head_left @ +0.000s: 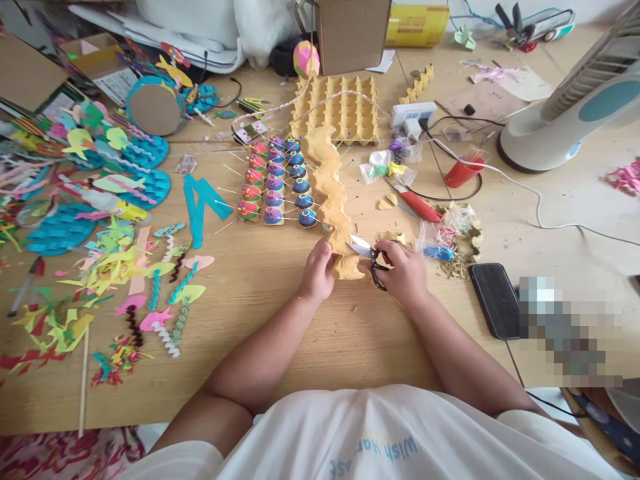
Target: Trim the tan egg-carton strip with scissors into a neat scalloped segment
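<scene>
Left hand (317, 270) fingers grip the near end of the egg-carton strip (330, 193) on the counter (280, 333). Right hand (403, 270) fingers hold scissors (367, 253), blades open at the strip's edge.

Bright even daylight, soft shadows; wide-angle bending at edges; sharp focus; pixelated patch lower right.

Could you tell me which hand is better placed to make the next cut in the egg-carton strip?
The right hand, I think: it already holds the scissors, blades open at the strip's near end. The left hand grips that end, steadying it.
</scene>
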{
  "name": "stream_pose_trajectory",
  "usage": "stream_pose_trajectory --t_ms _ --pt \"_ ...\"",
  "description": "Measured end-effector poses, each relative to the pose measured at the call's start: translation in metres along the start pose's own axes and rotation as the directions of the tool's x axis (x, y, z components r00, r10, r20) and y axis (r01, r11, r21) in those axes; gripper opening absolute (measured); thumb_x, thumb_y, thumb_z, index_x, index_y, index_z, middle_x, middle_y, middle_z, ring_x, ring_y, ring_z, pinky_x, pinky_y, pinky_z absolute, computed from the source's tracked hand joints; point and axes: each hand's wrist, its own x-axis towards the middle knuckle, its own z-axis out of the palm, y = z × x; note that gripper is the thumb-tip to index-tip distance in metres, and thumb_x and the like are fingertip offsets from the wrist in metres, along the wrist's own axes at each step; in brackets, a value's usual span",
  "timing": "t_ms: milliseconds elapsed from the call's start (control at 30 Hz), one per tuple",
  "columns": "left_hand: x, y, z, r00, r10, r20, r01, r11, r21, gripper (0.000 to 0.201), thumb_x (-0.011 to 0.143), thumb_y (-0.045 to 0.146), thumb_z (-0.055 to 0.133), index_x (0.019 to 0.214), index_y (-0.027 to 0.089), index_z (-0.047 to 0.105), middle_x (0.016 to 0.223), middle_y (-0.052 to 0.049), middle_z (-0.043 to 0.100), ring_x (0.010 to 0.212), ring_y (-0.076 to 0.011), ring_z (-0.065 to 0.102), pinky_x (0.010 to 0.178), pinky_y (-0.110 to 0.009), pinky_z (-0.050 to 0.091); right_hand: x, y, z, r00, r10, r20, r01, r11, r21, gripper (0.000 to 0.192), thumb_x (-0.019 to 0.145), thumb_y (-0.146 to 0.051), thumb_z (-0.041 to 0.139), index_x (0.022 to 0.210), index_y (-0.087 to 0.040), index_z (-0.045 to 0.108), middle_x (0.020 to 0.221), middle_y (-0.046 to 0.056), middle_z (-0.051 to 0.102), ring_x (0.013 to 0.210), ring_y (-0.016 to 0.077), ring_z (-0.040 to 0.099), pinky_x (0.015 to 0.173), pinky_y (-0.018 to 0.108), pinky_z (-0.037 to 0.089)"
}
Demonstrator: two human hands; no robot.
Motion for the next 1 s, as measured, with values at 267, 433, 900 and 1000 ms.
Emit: stream_pose_trajectory --t_ms 267,433,900,1000 --pt "0.0001 -0.0009 -0.0017 0.998 0.054 -0.027 -0.053 0.998 0.038 0.052 0.084 0.067 0.074 0.115 0.025 0.078 0.124 -0.01 0.078 0.137 -0.0312 0.064 0.105 -0.036 0.055 -0.0035 0.003 0.001 1.0 -0.021 0.013 0.022 0.996 -0.083 0.041 0.101 -0.06 0.057 0.103 -0.022 0.072 0.069 0.004 0.07 0.064 0.0189 0.062 0.061 0.029 0.038" --pt "0.0 -0.0019 -0.0031 0.997 0.049 -0.061 -0.046 0.998 0.049 0.054 0.082 0.067 0.076 0.116 0.026 0.078 0.126 -0.01 0.078 0.137 -0.0317 0.063 0.103 -0.036 0.055 -0.0044 0.0026 0.0008 1.0 -0.01 0.022 0.012 0.993 -0.115 0.04 0.102 -0.059 0.057 0.102 -0.023 0.074 0.065 0.003 0.069 0.063 0.0189 0.062 0.061 0.029 0.037" --pt "-0.0002 -0.0022 -0.0039 0.996 0.056 -0.07 -0.052 0.997 0.051 0.055 0.081 0.069 0.076 0.116 0.026 0.077 0.121 -0.009 0.078 0.132 -0.0306 0.066 0.099 -0.035 0.056 -0.0029 -0.0038 -0.0021 0.998 0.056 0.012 -0.055 0.998 -0.02 0.043 0.098 -0.065 0.06 0.092 -0.023 0.071 0.063 0.002 0.067 0.056 0.0164 0.058 0.055 0.027 0.033" --pt "-0.0014 0.0004 -0.0031 0.999 0.042 -0.026 -0.039 0.996 0.083 0.055 0.08 0.067 0.078 0.115 0.026 0.077 0.111 -0.008 0.08 0.114 -0.0274 0.074 0.092 -0.035 0.059 -0.0032 -0.0033 -0.0006 0.984 0.178 0.028 -0.179 0.98 0.085 0.045 0.095 -0.068 0.062 0.096 -0.024 0.07 0.063 0.0 0.065 0.053 0.0151 0.055 0.053 0.026 0.036"
